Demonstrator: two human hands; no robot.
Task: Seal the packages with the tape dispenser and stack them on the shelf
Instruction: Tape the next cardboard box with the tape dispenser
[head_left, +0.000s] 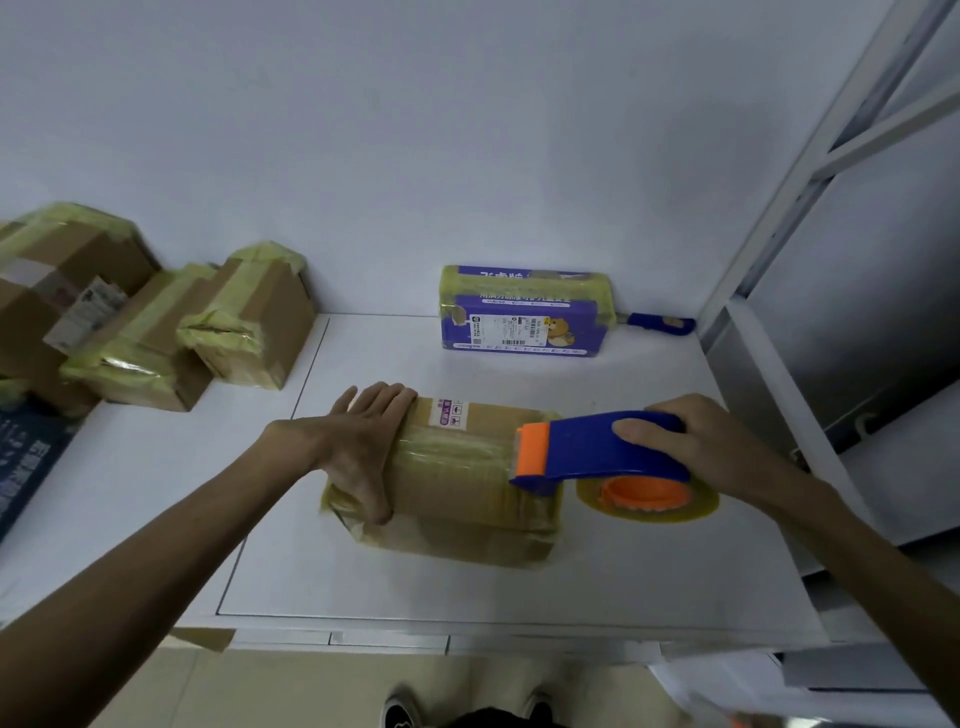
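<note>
A brown cardboard package wrapped in yellowish tape lies in the middle of the white table. My left hand lies flat on its left end, fingers spread over the top and thumb down the near side. My right hand grips the blue and orange tape dispenser, whose orange front edge touches the package's right end. The yellowish tape roll hangs under the dispenser, beside the package.
A purple taped package stands at the back against the wall, with a blue-handled tool behind it. Several taped cardboard boxes are piled at the left. A grey metal shelf frame rises on the right.
</note>
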